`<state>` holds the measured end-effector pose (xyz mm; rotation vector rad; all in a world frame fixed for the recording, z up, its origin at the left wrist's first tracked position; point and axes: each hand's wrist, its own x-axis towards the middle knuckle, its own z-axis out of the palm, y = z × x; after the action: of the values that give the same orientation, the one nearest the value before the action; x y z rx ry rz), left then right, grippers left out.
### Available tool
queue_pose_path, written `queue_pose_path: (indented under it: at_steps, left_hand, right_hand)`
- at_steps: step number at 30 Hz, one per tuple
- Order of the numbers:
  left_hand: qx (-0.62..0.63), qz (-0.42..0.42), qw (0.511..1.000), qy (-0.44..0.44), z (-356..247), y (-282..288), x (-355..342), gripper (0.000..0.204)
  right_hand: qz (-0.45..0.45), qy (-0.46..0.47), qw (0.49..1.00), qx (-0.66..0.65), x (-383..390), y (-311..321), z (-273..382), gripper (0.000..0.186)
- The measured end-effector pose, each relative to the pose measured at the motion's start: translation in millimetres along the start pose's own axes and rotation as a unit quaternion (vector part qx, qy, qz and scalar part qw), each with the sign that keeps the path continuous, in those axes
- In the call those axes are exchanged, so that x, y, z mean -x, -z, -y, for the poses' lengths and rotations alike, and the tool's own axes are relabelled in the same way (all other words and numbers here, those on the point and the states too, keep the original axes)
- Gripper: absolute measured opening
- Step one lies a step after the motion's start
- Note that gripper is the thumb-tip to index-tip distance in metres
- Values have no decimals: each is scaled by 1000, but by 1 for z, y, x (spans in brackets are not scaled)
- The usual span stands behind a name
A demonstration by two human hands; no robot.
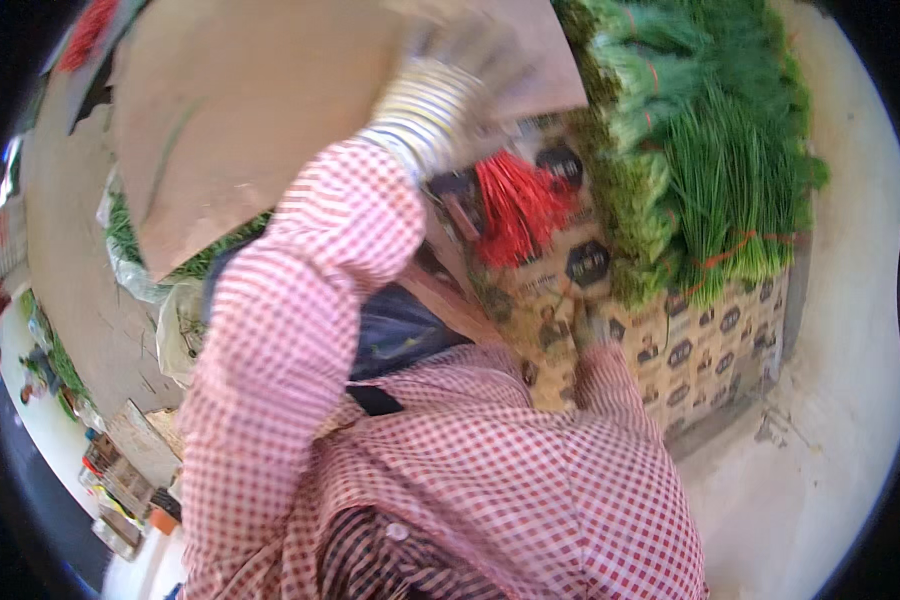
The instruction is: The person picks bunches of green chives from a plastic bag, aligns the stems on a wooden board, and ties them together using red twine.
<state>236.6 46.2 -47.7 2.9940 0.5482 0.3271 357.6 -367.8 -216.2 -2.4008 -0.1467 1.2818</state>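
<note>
My left hand (460, 85), in a pale glove with a striped cuff, is over a large brown board (270, 110). Blur softens its fingers, but they look stretched apart and open. My right hand (592, 328) is low over the printed brown covering (690, 350), close to a bundle of red ties (518, 208). Its fingers are too blurred and small to read. Bundles of long green stalks (725, 170), some bound with red ties, lie in a stack right of the ties.
Left of me, a plastic bag of greens (120, 235) sits partly under the board, with a pale bag (178, 330) nearby. Wooden crates (120, 480) stand farther left. Pale floor (830, 440) runs along the right of the covered stack.
</note>
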Motion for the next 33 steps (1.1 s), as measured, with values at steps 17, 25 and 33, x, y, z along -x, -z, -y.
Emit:
queue_pose_path:
  at_steps: [17, 25, 33]
  left_hand:
    - [59, -129, 829, 542, 235, 85, 353, 70]
    - [14, -184, 764, 618, 116, 123, 591, 68]
    - [68, -270, 517, 810, -95, 60, 781, 51]
  right_hand:
    - [292, 461, 816, 190, 81, -30, 542, 30]
    - [12, 608, 756, 242, 7, -128, 680, 54]
    - [-38, 744, 488, 454, 102, -240, 555, 71]
